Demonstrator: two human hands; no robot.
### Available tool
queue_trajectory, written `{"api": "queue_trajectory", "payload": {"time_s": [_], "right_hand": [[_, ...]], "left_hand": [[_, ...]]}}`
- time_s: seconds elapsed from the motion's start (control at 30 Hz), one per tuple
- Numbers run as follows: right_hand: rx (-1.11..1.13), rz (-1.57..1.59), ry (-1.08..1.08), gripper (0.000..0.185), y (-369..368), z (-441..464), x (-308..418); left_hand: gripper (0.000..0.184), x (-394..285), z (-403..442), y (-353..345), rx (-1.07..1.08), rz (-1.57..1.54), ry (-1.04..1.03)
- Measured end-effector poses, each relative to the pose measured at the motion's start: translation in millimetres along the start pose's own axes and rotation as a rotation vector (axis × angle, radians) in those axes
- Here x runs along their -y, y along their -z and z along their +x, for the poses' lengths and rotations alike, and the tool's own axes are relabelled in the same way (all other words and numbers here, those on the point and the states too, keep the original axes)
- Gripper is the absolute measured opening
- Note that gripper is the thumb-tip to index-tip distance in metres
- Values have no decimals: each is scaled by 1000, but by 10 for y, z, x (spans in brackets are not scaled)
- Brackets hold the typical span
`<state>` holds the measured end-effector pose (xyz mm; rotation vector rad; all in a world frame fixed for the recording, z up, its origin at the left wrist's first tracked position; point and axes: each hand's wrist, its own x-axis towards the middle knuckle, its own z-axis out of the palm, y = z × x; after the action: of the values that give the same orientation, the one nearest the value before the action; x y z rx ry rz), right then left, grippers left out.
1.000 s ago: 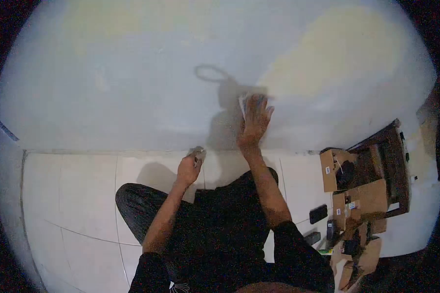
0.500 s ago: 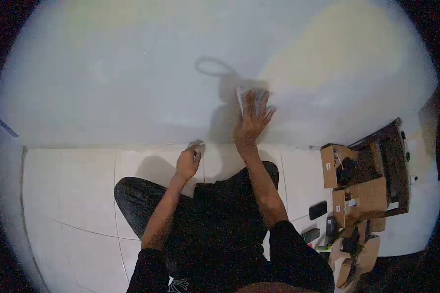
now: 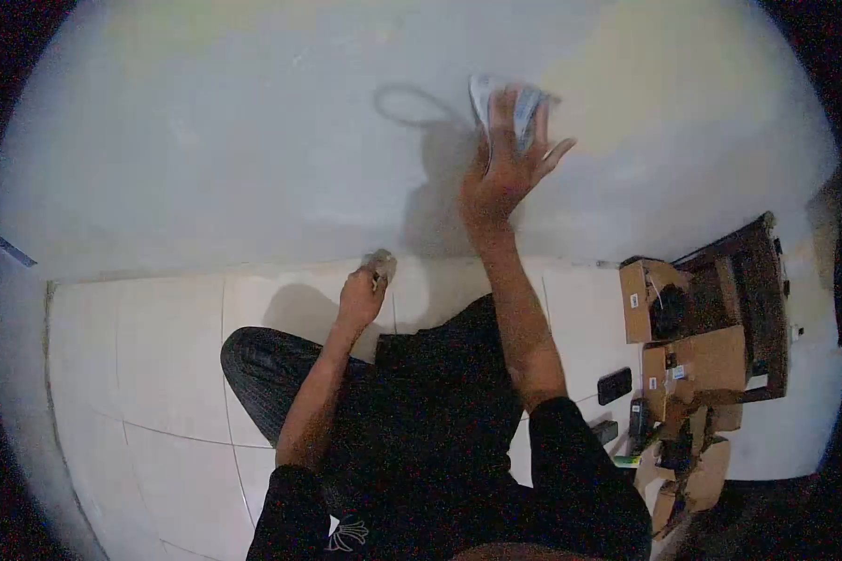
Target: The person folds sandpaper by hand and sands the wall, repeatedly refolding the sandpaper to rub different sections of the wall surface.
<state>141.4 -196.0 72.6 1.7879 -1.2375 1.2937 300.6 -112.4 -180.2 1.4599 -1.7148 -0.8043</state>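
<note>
My right hand (image 3: 505,173) is raised against the pale wall (image 3: 253,140), its fingers spread over a folded sheet of printed paper (image 3: 526,117). White edges of the paper stick out past the fingertips, and it lies between the hand and the wall. My left hand (image 3: 363,292) is closed, low down in front of the crossed legs, close to where the wall meets the floor. Something small and pale may be at its fingertips, but I cannot make it out.
Open cardboard boxes (image 3: 711,360) stand on the right, beside a dark wooden frame (image 3: 762,309). A black phone (image 3: 615,385) and several small dark items lie near them on the tiled floor (image 3: 159,355). A yellowish patch (image 3: 664,84) marks the wall's upper right.
My right hand has moved up the wall and slightly to the right, carrying the paper with it. My left hand stays almost in place. The view has shifted a little.
</note>
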Motion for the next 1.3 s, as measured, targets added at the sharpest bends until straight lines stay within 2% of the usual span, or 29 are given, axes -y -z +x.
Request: {"api": "queue_trajectory", "payload": {"time_s": [0.07, 0.2, 0.27, 0.43, 0.5, 0.57, 0.7, 0.77, 0.87, 0.93, 1.0, 1.07, 1.13, 1.17, 1.23, 1.3], "right_hand": [[112, 24, -84, 40, -1, -344, -22], [190, 18, -92, 43, -32, -932, -77], [222, -8, -119, 45, -3, -960, -81], [60, -7, -50, 43, -55, -442, -124], [43, -14, -69, 42, 8, -128, -75], [-78, -27, -31, 44, 14, 74, -68], [-1, -62, -61, 45, 94, -188, -18], [164, -42, -139, 46, 19, -669, -59], [248, -14, -176, 46, 70, -1074, -2], [202, -17, -141, 46, 121, -1050, 21], [166, -30, -112, 46, 133, -993, -10], [85, -79, -122, 46, 21, -766, -81], [24, -89, -40, 46, 127, -329, -48], [45, -94, -47, 46, 177, -178, -9], [9, -118, -52, 48, 244, -7, 33], [49, -91, -90, 49, 267, -141, 1]], "left_hand": [[27, -48, -15, 39, -47, -20, -9], [28, -80, -18, 61, -117, -41, -119], [31, -119, -15, 63, -19, -31, 11], [27, -62, 16, 37, -5, 12, 22], [24, -199, -22, 77, -121, -80, -59], [25, -69, -4, 4, -92, -71, -70], [25, -82, -22, 47, -68, -28, -64], [25, -103, -13, 72, -35, -25, -31], [25, -161, -111, 74, -50, -27, -29], [25, -275, -185, 106, -100, -30, -65], [26, -356, -268, 115, -64, -37, 41], [27, -161, -229, -1, -51, -53, 18], [26, -209, -242, 3, -72, -13, 46], [26, -196, -270, -7, -55, -17, 61], [25, -196, -283, 19, -124, 105, -74], [25, -282, -252, 40, -89, 42, -32]]}}
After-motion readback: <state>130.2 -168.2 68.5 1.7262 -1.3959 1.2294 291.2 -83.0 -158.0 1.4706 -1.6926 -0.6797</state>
